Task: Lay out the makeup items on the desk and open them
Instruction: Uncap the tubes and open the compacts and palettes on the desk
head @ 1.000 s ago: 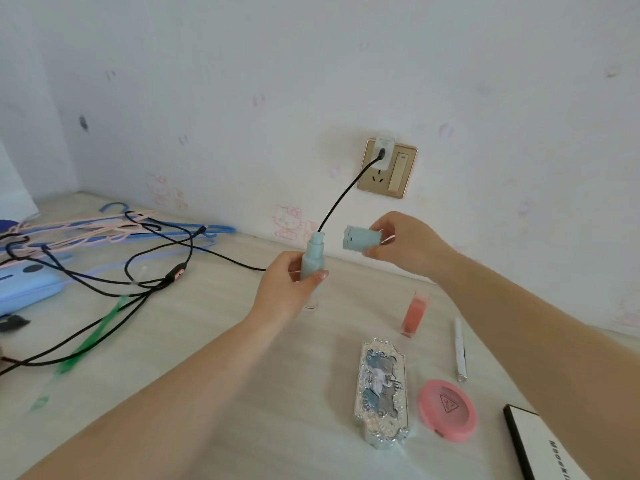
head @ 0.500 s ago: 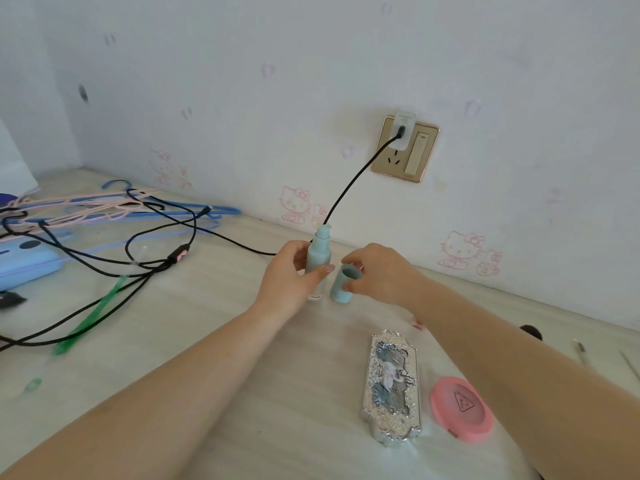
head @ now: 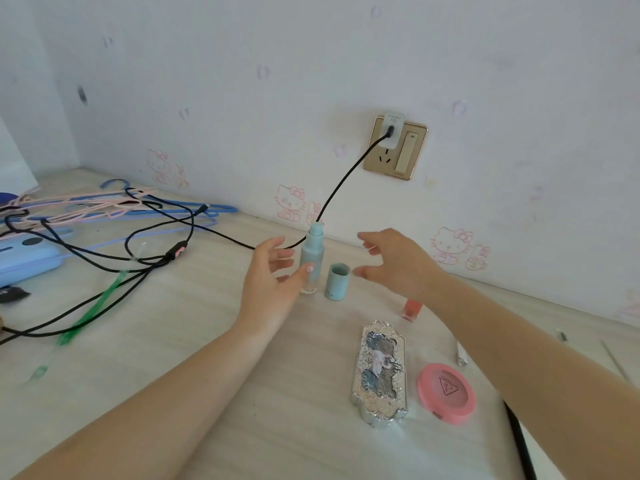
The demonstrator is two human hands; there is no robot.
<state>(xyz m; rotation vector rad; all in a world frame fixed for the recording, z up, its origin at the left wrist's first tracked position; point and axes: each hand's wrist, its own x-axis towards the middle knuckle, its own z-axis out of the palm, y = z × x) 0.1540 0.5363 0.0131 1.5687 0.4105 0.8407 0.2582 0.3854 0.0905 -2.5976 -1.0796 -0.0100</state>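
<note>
the blue bottle [head: 312,258] stands upright on the desk [head: 180,323] with its top off, so that one is done. its cap [head: 336,282] stands just beside it on the right, open end up, not touching it. what is left looks like more than what is done: the silver case [head: 380,372] lies flat and closed, and the pink round compact [head: 446,393] next to it is closed too. a small orange-pink bottle [head: 412,308] sits behind your right arm (most of it is hidden, so it's hard to say if its top is on). a thin white pen thing [head: 461,355] lies near the compact and i think it has not been opened.

now your fingers. your left hand [head: 273,282] is spread wide with nothing in it, right next to the bottle on its left. the thumb tip comes very close to the bottle, maybe just touching its side. your right hand [head: 394,261] is let go too, fingers apart and loose, hanging above and to the right of the cap. its thumb tip is just beside the cap's rim but it holds nothing
</note>
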